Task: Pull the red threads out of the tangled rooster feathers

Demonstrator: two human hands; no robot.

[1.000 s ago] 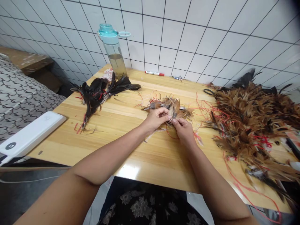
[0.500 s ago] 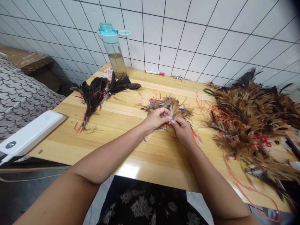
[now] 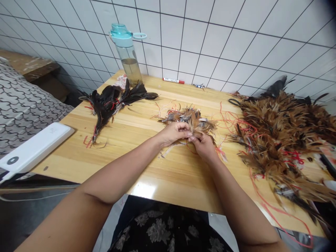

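Note:
My left hand (image 3: 173,133) and my right hand (image 3: 203,145) meet at the middle of the wooden table (image 3: 126,147), fingertips pinched together on a small bunch of brown feathers (image 3: 193,118). The bunch lies on a little heap of the same feathers with loose red thread around it. Both hands have their fingers curled in; the fingertips touch each other over the feather stems.
A big pile of brown feathers with red thread (image 3: 283,136) covers the table's right side. Black feathers (image 3: 110,101) lie at the left, by a water bottle (image 3: 127,54). A red marker (image 3: 173,81) lies by the tiled wall. A white device (image 3: 34,147) sits at the left edge.
Both hands have shifted slightly, staying pinched on the feathers; the right hand's fingers have drawn closer under the left. Nothing else has moved.

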